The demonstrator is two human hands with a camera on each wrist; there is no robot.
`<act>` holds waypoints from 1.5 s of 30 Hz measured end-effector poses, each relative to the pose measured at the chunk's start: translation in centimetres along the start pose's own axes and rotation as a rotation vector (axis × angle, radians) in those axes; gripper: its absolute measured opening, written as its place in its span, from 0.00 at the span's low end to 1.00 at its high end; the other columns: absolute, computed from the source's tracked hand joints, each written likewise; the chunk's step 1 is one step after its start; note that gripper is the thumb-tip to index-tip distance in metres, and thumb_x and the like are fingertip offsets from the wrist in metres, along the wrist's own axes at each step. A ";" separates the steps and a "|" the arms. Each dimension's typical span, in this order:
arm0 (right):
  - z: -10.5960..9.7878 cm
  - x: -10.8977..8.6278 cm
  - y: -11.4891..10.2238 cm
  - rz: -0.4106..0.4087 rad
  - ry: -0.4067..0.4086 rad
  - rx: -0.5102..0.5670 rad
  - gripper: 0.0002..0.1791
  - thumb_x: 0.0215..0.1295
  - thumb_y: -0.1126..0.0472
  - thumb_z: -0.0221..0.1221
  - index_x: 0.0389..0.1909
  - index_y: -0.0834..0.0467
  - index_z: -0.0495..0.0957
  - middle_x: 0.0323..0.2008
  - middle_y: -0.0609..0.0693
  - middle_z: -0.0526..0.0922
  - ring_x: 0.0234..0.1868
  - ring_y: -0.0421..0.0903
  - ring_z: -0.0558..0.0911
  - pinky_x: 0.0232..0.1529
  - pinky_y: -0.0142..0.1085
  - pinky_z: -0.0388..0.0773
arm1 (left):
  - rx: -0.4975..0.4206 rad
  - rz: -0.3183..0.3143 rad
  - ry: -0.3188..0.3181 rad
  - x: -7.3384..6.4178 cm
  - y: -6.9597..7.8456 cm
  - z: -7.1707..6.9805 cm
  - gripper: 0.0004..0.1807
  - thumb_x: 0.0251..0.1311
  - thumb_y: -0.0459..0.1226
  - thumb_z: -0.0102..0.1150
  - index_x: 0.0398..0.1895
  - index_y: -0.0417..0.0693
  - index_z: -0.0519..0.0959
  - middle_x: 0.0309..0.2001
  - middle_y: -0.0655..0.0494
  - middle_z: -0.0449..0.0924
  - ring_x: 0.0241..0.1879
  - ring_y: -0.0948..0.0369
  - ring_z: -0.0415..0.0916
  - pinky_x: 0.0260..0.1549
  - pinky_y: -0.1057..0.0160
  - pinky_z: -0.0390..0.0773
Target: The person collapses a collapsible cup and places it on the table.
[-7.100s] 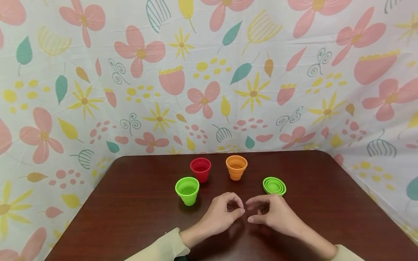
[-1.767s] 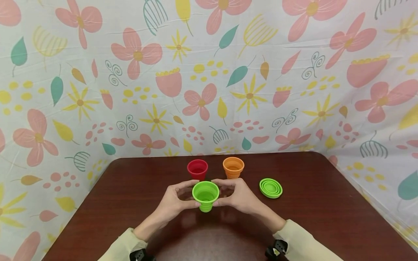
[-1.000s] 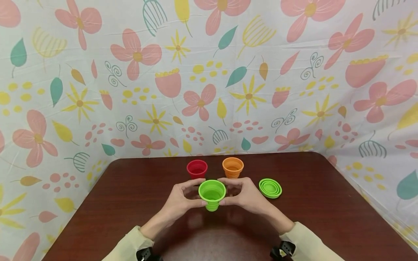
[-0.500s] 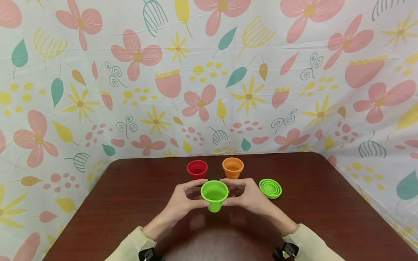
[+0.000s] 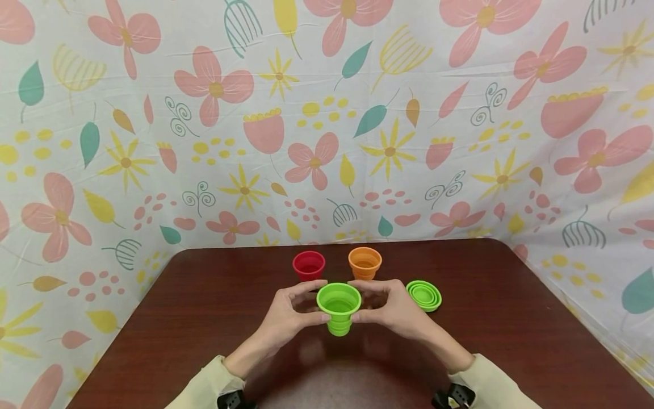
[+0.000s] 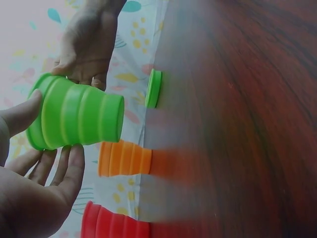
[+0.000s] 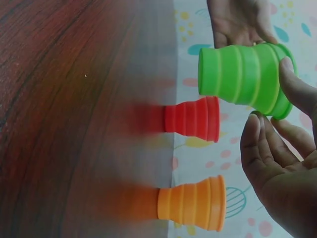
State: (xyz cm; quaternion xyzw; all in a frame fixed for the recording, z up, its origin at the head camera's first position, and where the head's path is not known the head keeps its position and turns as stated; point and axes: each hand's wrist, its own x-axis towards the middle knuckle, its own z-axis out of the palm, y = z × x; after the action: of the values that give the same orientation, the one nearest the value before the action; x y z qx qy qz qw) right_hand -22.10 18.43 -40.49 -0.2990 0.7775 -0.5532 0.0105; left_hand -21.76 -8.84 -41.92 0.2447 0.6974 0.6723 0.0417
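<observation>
A lime-green collapsible cup (image 5: 339, 309), fully extended with its mouth up, is held above the table between both hands. My left hand (image 5: 283, 315) grips its left side by the rim, thumb at the near side and fingers behind. On the opposite side my right hand (image 5: 401, 312) pinches it the same way. Ringed walls of the green cup (image 6: 81, 111) show in the left wrist view, its base off the tabletop. Behind the hands stand a red cup (image 5: 309, 264) and an orange cup (image 5: 365, 262), both extended; their lower parts are partly hidden in the head view.
A second green cup (image 5: 424, 295), collapsed flat into rings, lies on the table right of the orange cup, just beyond my right hand. The dark brown wooden table (image 5: 214, 307) ends at a floral-patterned cloth (image 5: 327, 113) hanging behind it.
Seven seconds ago the extended green cup stood on the table at left, with both hands holding nothing. Now both hands hold it up, and it has shifted slightly right over the last two seconds.
</observation>
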 end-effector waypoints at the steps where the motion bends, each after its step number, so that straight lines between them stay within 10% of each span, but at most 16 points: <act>1: 0.0 0.0 -0.1 0.000 -0.002 0.002 0.31 0.60 0.62 0.77 0.65 0.61 0.81 0.44 0.53 0.90 0.43 0.53 0.88 0.42 0.39 0.87 | 0.000 0.004 0.001 0.0 0.1 0.0 0.32 0.57 0.28 0.77 0.67 0.43 0.80 0.59 0.44 0.84 0.57 0.44 0.79 0.56 0.56 0.84; 21: -0.8 -0.7 -0.9 0.061 0.039 -0.014 0.25 0.67 0.58 0.72 0.62 0.64 0.83 0.48 0.51 0.90 0.49 0.53 0.88 0.48 0.37 0.87 | -0.020 0.062 0.000 -0.1 1.0 1.0 0.26 0.61 0.31 0.76 0.63 0.43 0.84 0.62 0.49 0.82 0.55 0.49 0.84 0.52 0.56 0.86; 34: -1.0 -1.0 -1.1 0.119 0.027 -0.105 0.18 0.73 0.57 0.67 0.55 0.65 0.87 0.36 0.51 0.89 0.33 0.54 0.86 0.33 0.35 0.85 | -0.032 -0.007 -0.012 -0.5 0.7 1.2 0.24 0.64 0.33 0.73 0.64 0.43 0.84 0.62 0.42 0.80 0.58 0.52 0.82 0.51 0.59 0.86; 45: -0.4 -1.1 -0.5 0.072 0.000 -0.132 0.13 0.79 0.56 0.60 0.37 0.57 0.90 0.27 0.55 0.86 0.29 0.56 0.86 0.34 0.44 0.87 | -0.176 -0.040 0.007 -0.7 0.6 1.8 0.24 0.67 0.29 0.69 0.65 0.29 0.78 0.57 0.40 0.81 0.47 0.56 0.88 0.45 0.40 0.86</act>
State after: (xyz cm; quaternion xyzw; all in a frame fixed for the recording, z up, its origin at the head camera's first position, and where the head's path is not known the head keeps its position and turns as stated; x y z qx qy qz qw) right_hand -21.13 19.21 -40.18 -0.2708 0.8225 -0.5001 0.0110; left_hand -20.27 -7.48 -41.69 0.2237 0.6406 0.7308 0.0740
